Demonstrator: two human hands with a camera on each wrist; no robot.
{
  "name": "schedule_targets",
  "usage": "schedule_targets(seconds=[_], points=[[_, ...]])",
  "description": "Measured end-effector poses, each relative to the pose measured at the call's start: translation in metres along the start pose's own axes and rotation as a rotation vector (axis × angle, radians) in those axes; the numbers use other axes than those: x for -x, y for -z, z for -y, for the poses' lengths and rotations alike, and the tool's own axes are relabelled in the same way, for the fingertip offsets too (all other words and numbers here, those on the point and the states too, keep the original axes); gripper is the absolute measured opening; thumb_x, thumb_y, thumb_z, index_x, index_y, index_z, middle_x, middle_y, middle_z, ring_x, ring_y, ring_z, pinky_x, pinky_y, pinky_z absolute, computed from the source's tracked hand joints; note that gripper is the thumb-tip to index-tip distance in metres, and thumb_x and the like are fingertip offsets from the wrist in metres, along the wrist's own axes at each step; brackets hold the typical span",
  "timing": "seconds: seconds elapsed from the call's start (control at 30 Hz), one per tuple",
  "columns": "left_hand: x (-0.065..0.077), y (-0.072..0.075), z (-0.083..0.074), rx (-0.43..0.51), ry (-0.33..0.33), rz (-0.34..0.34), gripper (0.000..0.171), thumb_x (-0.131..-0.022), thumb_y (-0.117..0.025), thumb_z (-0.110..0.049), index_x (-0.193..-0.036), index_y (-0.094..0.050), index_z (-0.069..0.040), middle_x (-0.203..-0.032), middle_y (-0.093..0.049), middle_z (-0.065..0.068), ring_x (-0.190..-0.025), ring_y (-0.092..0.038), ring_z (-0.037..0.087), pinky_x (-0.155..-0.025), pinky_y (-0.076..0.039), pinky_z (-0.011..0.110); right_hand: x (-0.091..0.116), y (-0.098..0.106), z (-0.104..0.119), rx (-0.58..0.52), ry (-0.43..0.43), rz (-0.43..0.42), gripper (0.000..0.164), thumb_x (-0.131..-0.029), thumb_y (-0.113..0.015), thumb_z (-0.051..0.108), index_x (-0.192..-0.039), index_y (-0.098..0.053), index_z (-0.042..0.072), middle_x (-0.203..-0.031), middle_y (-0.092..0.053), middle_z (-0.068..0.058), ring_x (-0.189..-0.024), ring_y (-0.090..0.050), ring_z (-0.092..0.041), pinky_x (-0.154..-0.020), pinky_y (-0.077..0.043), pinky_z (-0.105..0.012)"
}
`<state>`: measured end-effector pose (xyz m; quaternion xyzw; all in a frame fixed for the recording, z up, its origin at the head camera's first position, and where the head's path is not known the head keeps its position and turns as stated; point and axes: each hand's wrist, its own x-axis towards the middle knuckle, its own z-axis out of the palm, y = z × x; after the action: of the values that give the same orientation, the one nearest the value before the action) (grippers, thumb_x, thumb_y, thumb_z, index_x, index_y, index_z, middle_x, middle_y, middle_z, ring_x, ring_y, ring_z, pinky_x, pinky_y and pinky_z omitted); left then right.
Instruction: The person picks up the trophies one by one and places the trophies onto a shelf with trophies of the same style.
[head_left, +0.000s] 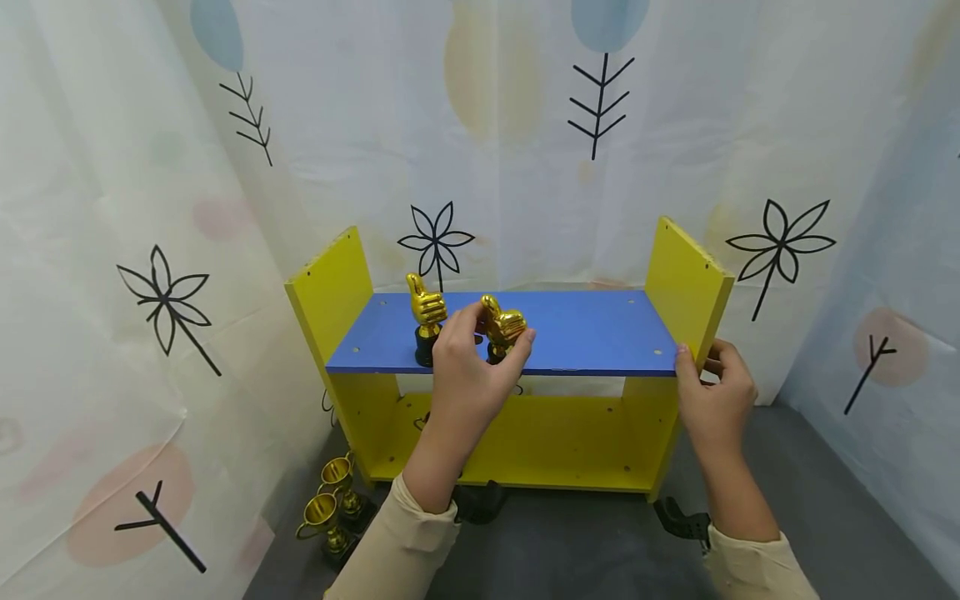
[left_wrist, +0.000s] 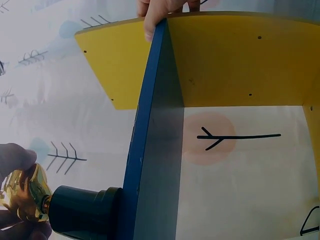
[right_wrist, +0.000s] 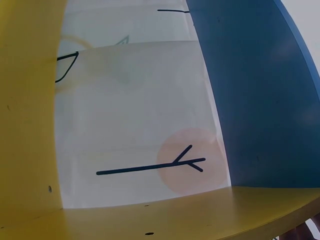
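The left hand (head_left: 467, 367) pinches a gold thumbs-up trophy (head_left: 511, 324) (likely light, stiff, slick; best held by its black base (left_wrist: 82, 212)) at the blue shelf's (head_left: 585, 335) front, while the right hand (head_left: 716, 396) grips the yellow side panel (head_left: 684, 279) toward three o'clock.

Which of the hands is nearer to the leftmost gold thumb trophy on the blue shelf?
Left: the left hand is just right of the leftmost trophy, holding another trophy; the right hand grips the yellow side panel farther right.
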<state>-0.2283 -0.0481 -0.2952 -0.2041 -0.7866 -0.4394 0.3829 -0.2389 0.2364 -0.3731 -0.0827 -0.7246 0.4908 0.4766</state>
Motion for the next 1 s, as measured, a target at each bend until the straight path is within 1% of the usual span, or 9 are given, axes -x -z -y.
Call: schedule_targets(seconds=[0.2, 0.5, 0.77, 0.87, 1.0], points=[[0.000, -0.001, 0.001, 0.013, 0.011, -0.004, 0.055, -0.090, -0.087, -0.031, -0.131, -0.066, 0.000, -0.112, -0.072, 0.011, -0.103, -0.067, 0.026, -0.088, -0.061, 0.042, -0.001, 0.000, 0.001, -0.003, 0.001, 0.002, 0.033, -0.099, -0.075, 0.024, -0.123, -0.074, 0.001, -0.108, -0.070, -0.001, -0.087, -0.059, 0.007, -0.068, -0.046, -0.002], [0.000, -0.004, 0.005, -0.006, -0.007, -0.014, 0.060, -0.091, -0.087, -0.031, -0.136, -0.066, 0.003, -0.116, -0.073, 0.014, -0.104, -0.069, 0.027, -0.088, -0.062, 0.040, -0.001, 0.000, -0.001, -0.009, 0.012, -0.001, 0.032, -0.099, -0.075, 0.024, -0.121, -0.075, 0.001, -0.105, -0.068, 0.005, -0.087, -0.060, 0.007, -0.067, -0.046, -0.002], [0.001, -0.007, 0.011, 0.010, -0.021, -0.018, 0.060, -0.092, -0.086, -0.029, -0.137, -0.065, 0.005, -0.115, -0.072, 0.015, -0.103, -0.068, 0.028, -0.086, -0.063, 0.041, -0.001, -0.001, -0.001, -0.015, 0.015, 0.001, 0.032, -0.098, -0.076, 0.023, -0.122, -0.075, 0.002, -0.108, -0.070, -0.001, -0.087, -0.060, 0.006, -0.067, -0.046, -0.002], [0.001, -0.007, 0.012, 0.018, -0.026, -0.019, 0.060, -0.092, -0.086, -0.028, -0.137, -0.064, 0.006, -0.114, -0.072, 0.016, -0.101, -0.069, 0.028, -0.084, -0.063, 0.041, -0.001, -0.001, -0.001, -0.012, 0.019, 0.003, 0.033, -0.099, -0.075, 0.024, -0.122, -0.075, 0.001, -0.107, -0.070, 0.001, -0.087, -0.060, 0.006, -0.067, -0.046, -0.002], [0.000, -0.008, 0.014, 0.021, -0.028, -0.010, 0.061, -0.093, -0.085, -0.027, -0.138, -0.064, 0.008, -0.113, -0.072, 0.018, -0.099, -0.069, 0.027, -0.081, -0.064, 0.037, 0.000, 0.000, 0.000, -0.013, 0.017, 0.002, 0.034, -0.099, -0.075, 0.024, -0.123, -0.074, 0.000, -0.105, -0.068, 0.007, -0.088, -0.060, 0.006, -0.067, -0.047, -0.002]])
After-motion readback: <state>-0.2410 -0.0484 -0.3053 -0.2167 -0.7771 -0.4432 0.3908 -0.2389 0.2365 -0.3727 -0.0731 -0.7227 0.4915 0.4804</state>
